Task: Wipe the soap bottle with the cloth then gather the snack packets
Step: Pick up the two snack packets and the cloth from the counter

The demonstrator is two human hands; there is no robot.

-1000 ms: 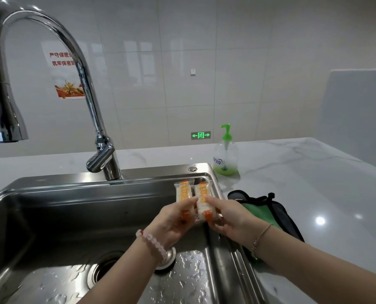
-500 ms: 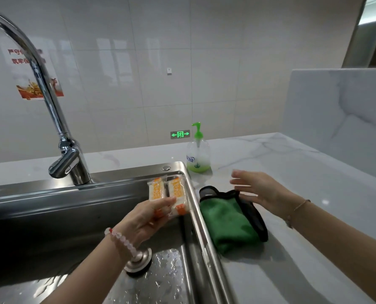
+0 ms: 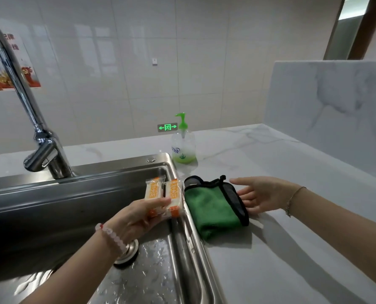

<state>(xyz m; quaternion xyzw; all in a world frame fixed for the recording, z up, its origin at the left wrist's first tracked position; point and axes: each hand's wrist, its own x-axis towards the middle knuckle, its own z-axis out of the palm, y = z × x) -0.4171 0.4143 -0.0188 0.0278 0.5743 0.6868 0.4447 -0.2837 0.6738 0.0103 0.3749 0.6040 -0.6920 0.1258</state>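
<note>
L grip [image 3: 138, 216] closed, fingers curled, arm fwd | R grip [image 3: 263, 195] empty, fingers spread, palm left

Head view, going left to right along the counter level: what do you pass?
Faucet → left hand → snack packets → green cloth → right hand. The soap bottle overlaps the packets and cloth sideways, so it is left out.

- snack packets [image 3: 163, 196]: two, white with orange panels and orange ends
- cloth [image 3: 213, 207]: green, black trim, grey patch on right side
- soap bottle [image 3: 183, 148]: clear, green pump, green liquid at the bottom, blue lettering
- sink [image 3: 77, 207]: bare steel, grey
- counter [image 3: 292, 238]: white marble pattern, faint grey veins
- wall sign [image 3: 167, 127]: glowing green on dark
- poster [image 3: 11, 69], far left: red and yellow on white
- left wrist beads [image 3: 112, 235]: pale pink-white, one red
</note>
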